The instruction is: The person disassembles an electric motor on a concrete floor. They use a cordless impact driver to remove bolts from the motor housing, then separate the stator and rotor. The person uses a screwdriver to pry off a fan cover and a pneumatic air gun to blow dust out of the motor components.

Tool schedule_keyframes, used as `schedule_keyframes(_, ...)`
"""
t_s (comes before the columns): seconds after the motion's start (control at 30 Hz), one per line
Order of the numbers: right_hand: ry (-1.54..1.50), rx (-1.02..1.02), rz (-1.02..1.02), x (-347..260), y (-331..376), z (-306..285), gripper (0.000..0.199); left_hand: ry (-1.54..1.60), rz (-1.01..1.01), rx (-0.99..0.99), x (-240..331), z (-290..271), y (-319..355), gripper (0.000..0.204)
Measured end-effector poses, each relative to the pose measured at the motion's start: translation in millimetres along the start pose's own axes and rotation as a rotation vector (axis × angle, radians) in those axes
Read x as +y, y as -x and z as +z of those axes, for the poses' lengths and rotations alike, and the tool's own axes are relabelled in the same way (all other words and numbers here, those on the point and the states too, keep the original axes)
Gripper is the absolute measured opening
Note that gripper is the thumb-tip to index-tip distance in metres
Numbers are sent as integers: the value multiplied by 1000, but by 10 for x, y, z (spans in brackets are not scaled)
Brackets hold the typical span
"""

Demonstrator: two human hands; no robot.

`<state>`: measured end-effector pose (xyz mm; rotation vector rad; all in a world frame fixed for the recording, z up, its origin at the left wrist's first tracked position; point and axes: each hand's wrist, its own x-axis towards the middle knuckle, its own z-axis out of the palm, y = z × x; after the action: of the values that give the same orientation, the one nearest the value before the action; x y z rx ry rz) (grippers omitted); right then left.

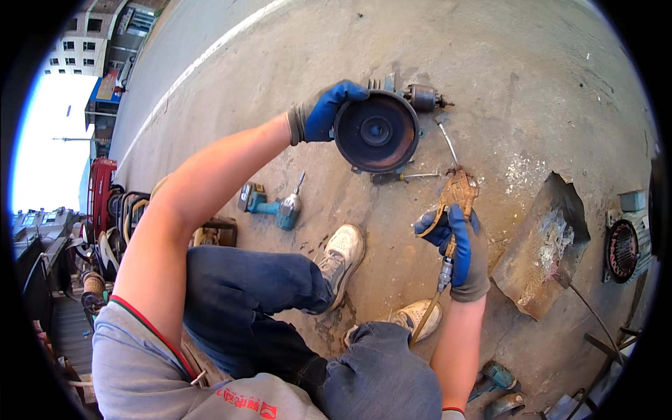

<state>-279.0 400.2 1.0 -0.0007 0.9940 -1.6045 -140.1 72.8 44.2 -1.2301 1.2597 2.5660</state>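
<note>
Above concrete floor [490, 63], left hand [323, 112] fingers grip rim of round dark metal disc part [376, 131]. Right hand [458, 248] fingers clenched around brass air gun [458, 192], nozzle near disc. Blue drill [273, 203] lies nearby.

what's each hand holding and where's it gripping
The left hand grips the round dark metal housing by its left rim. The right hand holds the brass air blow gun by its handle.

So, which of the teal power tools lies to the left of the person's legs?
The teal impact driver on the concrete beside the white shoe; the other teal tool lies by the right forearm.
</note>
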Motion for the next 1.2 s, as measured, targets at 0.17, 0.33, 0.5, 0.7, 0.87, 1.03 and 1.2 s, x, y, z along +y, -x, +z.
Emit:
schedule_keyframes(0.17, 207, 42, 93, 46, 79, 142, 30, -23, 76, 127, -211, -207, 685, 36)
schedule_keyframes(0.33, 343, 108, 56, -24, 197, 219, 31, -67, 52, 139, -742, -557, 1177, 34)
schedule_keyframes(0.5, 405, 136, 143, 442, 208, 429, 31, -194, 2, 410, -2363, -1574, 2048, 39)
schedule_keyframes(0.7, 695, 177, 203, 600, 509, 501, 29, 249, -234, 495, -3587, -1914, 2728, 45)
schedule_keyframes(0.87, 624, 253, 260, 823, 546, 527, 24, -87, -315, 909, -3989, -1967, 3109, 45)
schedule_keyframes(1.03, 717, 270, 285, 974, 532, 492, 25, -1321, 34, 1072, -3519, -1422, 2643, 55)
schedule_keyframes(1.2, 778, 210, 299, 992, 510, 510, 29, -1185, -167, 704, -3358, -1080, 1856, 66)
